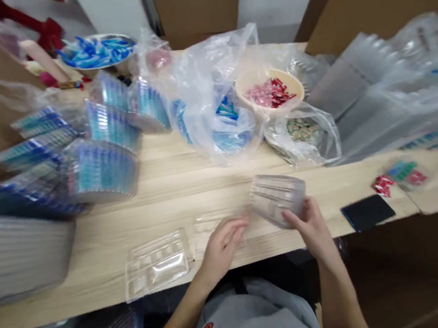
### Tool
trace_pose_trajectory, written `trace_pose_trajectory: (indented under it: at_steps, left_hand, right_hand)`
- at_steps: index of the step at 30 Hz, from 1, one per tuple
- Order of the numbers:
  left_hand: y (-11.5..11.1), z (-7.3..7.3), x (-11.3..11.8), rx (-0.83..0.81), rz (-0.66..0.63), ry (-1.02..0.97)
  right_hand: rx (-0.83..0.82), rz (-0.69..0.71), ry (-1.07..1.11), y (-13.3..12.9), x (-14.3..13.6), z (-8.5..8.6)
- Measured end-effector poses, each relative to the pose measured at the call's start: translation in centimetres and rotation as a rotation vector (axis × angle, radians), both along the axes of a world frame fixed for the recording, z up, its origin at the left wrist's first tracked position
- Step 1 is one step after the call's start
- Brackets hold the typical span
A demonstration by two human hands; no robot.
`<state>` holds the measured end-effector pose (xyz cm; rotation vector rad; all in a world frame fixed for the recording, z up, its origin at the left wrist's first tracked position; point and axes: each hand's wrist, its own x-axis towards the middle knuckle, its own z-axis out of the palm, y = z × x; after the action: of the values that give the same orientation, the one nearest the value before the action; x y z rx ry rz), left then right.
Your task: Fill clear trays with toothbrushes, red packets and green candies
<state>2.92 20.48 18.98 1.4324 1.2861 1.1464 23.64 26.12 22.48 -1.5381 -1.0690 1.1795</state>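
Observation:
My right hand (314,229) grips a short stack of clear plastic trays (275,195) by its right end, thumb on the near side. The stack is tilted just above the wooden table. My left hand (223,245) is to the left of the stack, fingers stretched out and slightly blurred, with nothing seen in it. Under and beside those fingers a clear tray (203,225) lies flat, partly covered by the hand. Farther left, another clear compartment tray (157,265) rests near the table's front edge.
Filled tray stacks (101,169) and a tall clear stack (20,254) occupy the left. Behind are a bowl of blue-white pieces (95,52), a plastic bag (219,104) and a bowl of red packets (272,91). Grey tray stacks (357,79) and a black phone-like slab (367,212) lie right.

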Motion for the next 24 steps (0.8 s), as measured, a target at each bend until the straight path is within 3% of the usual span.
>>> trace_pose_trajectory:
  at_steps: [2,5,11,19,22,24]
  left_hand:
    - [2.4,1.2,2.7,-0.068,-0.171,-0.144]
    - [4.1,1.7,5.9,-0.149,-0.256,-0.215]
    - [3.5,1.1,7.5,-0.184,-0.107,-0.229]
    - [3.3,1.9,7.7,-0.076,-0.11,-0.094]
    - [3.2,2.0,8.6,-0.017,0.018,-0.088]
    - [3.4,1.5,7.9,-0.074,0.191,-0.199]
  right_hand:
    - [0.001,0.022,0.01,-0.8,-0.4,0.0]
    - [0.002,0.083,-0.008,-1.3,0.1,0.1]
    - [0.016,0.195,0.038,-0.2,1.8,-0.2]
    - [0.015,0.295,0.075,0.9,1.9,-0.7]
    - [0.04,0.239,0.065,1.1,1.6,-0.9]
    - [0.086,0.154,-0.011,1.6,1.7,-1.1]
